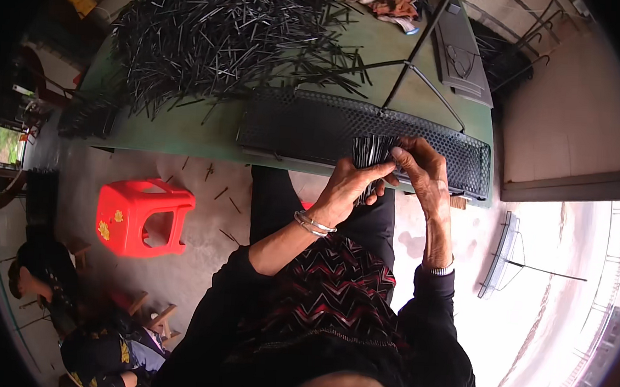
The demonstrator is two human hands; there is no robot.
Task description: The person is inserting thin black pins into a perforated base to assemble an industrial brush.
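A bundle of thin black sticks (371, 150) stands upright in my left hand (347, 189), whose thumb and fingers are wrapped round it. My right hand (422, 170) is closed at the bundle's right edge, thumb and fingertips pressed against the sticks. Just beyond both hands, along the table's near edge, lies a long black perforated metal tray (307, 126). A large loose heap of the same black sticks (213, 35) covers the far left of the green table (207, 134). The lower ends of the bundle are partly hidden by my fingers.
Thin black metal rods (409, 62) rise from the tray. A grey flat panel (462, 54) and crumpled cloth gloves (392, 5) lie at the back. A red plastic stool (127, 218) stands at left on the floor, near scattered sticks. Other people (112, 352) sit lower left.
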